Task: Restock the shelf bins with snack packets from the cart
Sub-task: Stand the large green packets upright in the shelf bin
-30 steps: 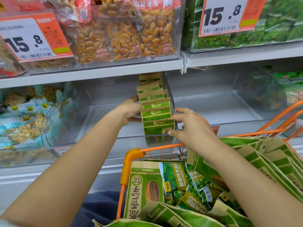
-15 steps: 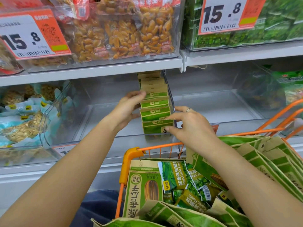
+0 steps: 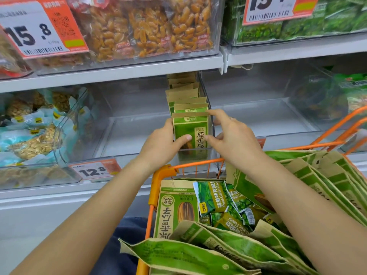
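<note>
On the middle shelf, clear bin: one row of green-and-tan snack packets, upright against the bin's right wall; about eight tops visible, exact count uncertain.
Front packet gripped by two hands: left hand curls round its left edge, thumb on the face; right hand pinches its right edge, one ring on a finger. One orange cart below, heaped with similar packets and small green pea packets. Three price tags.
</note>
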